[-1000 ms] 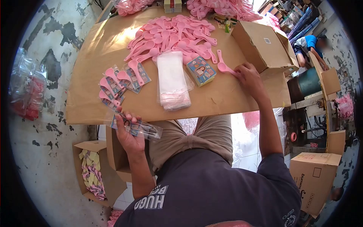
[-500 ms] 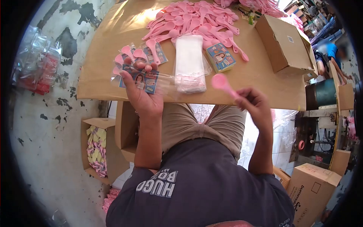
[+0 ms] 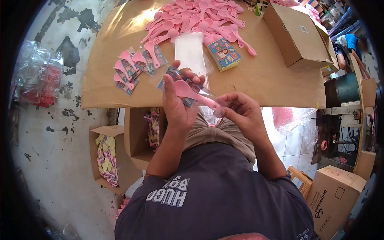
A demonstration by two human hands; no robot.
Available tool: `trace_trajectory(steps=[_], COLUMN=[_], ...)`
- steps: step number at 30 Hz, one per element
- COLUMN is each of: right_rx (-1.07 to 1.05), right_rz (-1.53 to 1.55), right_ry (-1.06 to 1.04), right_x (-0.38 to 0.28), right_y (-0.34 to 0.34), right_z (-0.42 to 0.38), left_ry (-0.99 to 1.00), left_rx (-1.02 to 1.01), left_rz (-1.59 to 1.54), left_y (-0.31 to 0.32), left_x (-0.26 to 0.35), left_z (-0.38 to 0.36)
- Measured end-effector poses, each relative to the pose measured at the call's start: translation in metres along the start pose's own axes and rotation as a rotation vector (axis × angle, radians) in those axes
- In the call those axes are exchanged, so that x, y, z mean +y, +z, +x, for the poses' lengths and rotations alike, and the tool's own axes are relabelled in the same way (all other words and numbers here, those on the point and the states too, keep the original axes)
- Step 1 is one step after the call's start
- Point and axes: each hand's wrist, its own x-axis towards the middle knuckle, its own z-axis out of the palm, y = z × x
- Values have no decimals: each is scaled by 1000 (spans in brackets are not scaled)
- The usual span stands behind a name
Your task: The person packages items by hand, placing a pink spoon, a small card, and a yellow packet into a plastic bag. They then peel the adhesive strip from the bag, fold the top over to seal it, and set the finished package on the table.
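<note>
My left hand (image 3: pixel 179 110) is closed around a clear plastic bag with a blue printed card (image 3: pixel 188 101) in it. A pink measuring spoon (image 3: pixel 194 94) lies over the card, bowl toward my left palm and handle pointing right. At the handle's end, the fingertips of my right hand (image 3: pixel 245 113) pinch the bag's film; whether they also grip the handle is hard to see. Beyond my left hand lies a stack of clear bags (image 3: pixel 189 49). To its right sits a stack of blue printed cards (image 3: pixel 225 55). Several packed spoons with cards (image 3: pixel 127 75) lie at the left.
A large heap of pink spoons (image 3: pixel 196 20) covers the table's far side. One cardboard box (image 3: pixel 298 38) stands at the right of the table (image 3: pixel 264 86). Open cartons of packed goods (image 3: pixel 106 160) sit below left. Another person (image 3: pixel 350 44) is at the far right.
My right hand has brought the spoon left onto the card in the bag. My left hand has shifted right with the bag, uncovering the packed spoons on the table.
</note>
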Motion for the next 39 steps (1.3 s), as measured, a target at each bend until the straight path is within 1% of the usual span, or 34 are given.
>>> trace_trajectory(steps=[1,2,4,8,10,11,13,14,16,17,19,21,22,23,24,25,26,27,28,29,30,31,33,34,35,37,39], right_rx=[32,31,138,190,218,219,279,277,250,248,45,-162,-261,-316,-370,-557,-466,-375,-26,371,375,379,354,317,325,185,108], right_rz=[16,14,-83,-157,-277,-278,-438,-440,-584,-586,-639,-714,-643,-461,-31,290,224,158,-717,-1576,-1577,-1303,-744,-713,-708,-1172,-1115], right_ry=[-18,-15,-154,-166,-232,-232,-367,-367,-465,-466,-332,-290,-272,-265,-284,-388,-324,-259,-387,-469,-473,-279,91,-23,-17,-581,-684], right_x=[1,6,19,29,31,31,29,27,18,9,-15,-37,-59,-70,-76,-74,-70,-79,-76,-71,-74,-78,-81,-70,-62,-54,-47], right_y=[4,7,10,12,14,15,19,19,21,20,13,-15,-27,-42,-52,-68,-95,-95,-88,-77,-66,-56,-41,-36,-30,-19,-9], right_z=[1,2,7,12,14,14,15,15,14,13,6,-4,-11,-20,-29,-26,-29,-26,-23,-18,-17,-21,-25,-23,-20,-11,-5], left_ry=[-39,-38,-169,-229,-252,-274,-285,-295,-304,-316,-305,-292,-280,-269,-280,-282,-310,-336,-335,-367,-402,-402,-473,-498,-509,-580,-605], left_rx=[-8,-5,14,-3,5,13,3,-8,-20,-35,-25,-16,-19,-23,-31,-37,-48,-60,-67,-80,-90,-93,-109,-104,-103,-126,-136], left_rz=[-16,-18,-101,-118,-124,-131,-147,-162,-153,-142,-104,-58,-33,-9,-9,-9,-32,-56,-58,-66,-72,-71,-99,-111,-109,-23,-38], left_y=[0,1,5,4,4,4,0,-2,-7,-8,-11,-7,-1,2,3,6,8,11,14,17,21,24,29,29,31,37,39], left_x=[-3,-6,-11,-13,-10,-8,-8,-8,-7,-5,6,22,32,40,44,45,45,45,43,38,34,31,24,20,17,10,5], left_z=[-2,-4,-9,-15,-14,-14,-13,-13,-13,-12,-6,-2,-1,1,2,3,2,2,1,1,0,-1,-5,-7,-9,-12,-16])
